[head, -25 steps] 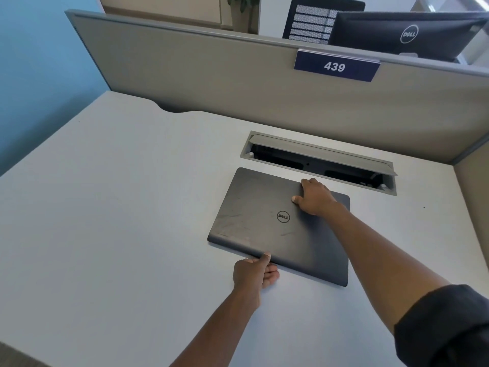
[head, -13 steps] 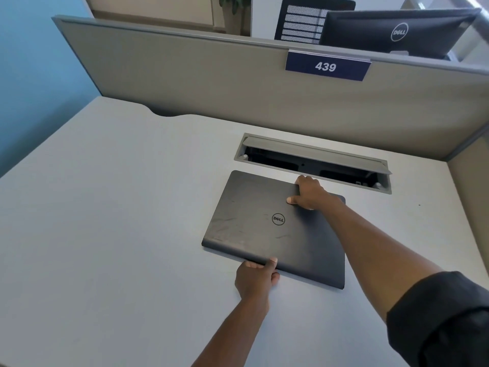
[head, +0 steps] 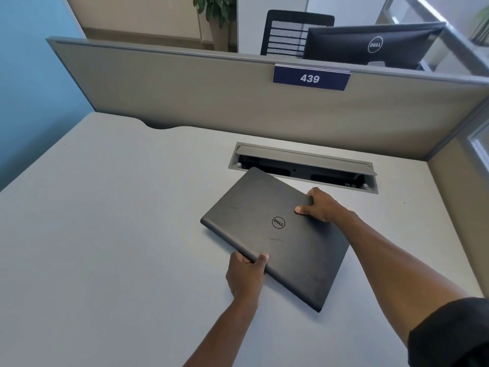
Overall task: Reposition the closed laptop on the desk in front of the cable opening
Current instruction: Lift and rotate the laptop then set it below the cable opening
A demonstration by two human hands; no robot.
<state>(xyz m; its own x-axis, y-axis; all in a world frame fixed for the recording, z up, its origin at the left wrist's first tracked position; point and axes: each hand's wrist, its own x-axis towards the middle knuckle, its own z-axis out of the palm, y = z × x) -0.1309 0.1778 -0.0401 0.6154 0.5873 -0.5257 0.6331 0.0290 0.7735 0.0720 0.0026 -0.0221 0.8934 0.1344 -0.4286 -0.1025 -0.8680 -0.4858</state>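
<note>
The desk (head: 92,234) spreads pale grey under me, with a grey partition (head: 185,94) along its far edge. On that partition hangs a blue number plate (head: 311,78) reading 439, and beyond it I see the back of a black monitor (head: 370,45) and a mesh office chair (head: 288,30).

The closed laptop (head: 254,207) lies in the middle of the desk, dark grey, lid up with a round logo showing. It sits skewed to the desk edge, one corner pointing toward the cable opening (head: 304,165) and overlapping the near rim of that opening in my view. The opposite corner points back toward me. Whether the whole underside rests flat on the desk I cannot tell.

The cable opening is a long slot set into the desk just before the partition, its grey flap raised and dark inside.

My right hand (head: 321,205) has its grip closed on the laptop's far right edge, thumb on top of the lid, fingers curled over the edge. My left hand (head: 244,276) has its grip closed on the near left edge, thumb (head: 262,260) pressing the lid's rim and fingers wrapped beneath. A dark sleeve (head: 449,337) covers my right upper arm.
</note>
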